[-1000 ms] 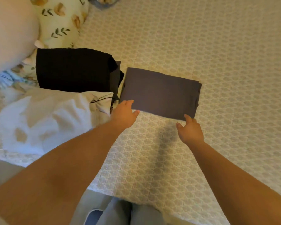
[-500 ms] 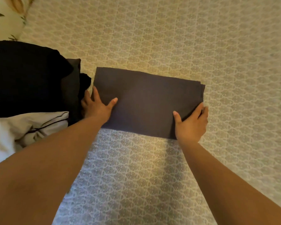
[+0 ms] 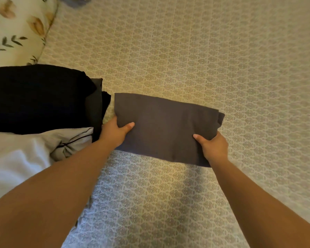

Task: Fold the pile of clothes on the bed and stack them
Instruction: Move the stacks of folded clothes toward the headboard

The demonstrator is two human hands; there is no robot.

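Right now I have the folded dark grey garment point(image 3: 166, 129) gripped at both short ends: my left hand point(image 3: 115, 132) has its thumb on top and fingers tucked under the left end, and my right hand point(image 3: 213, 147) pinches the right end the same way, thumb on top. The garment sits on the patterned bedspread point(image 3: 222, 59), roughly mid-bed and towards the near edge, its far right corner showing a few loose layers.

I judge the folding of this piece done and the step in hand to be moving it onto the stack. Just beside its left end lies the black folded stack point(image 3: 38, 97), with a grey folded layer point(image 3: 95, 104) showing at its right side. The next move calls for lifting the garment level with both ends supported so the layers do not slide apart, then setting it squarely on the stack.

Nearer the front left edge lies a white garment with dark piping point(image 3: 34, 151), unfolded, so more remains. A floral pillow point(image 3: 16, 27) sits at the far left corner. No containers are in sight.
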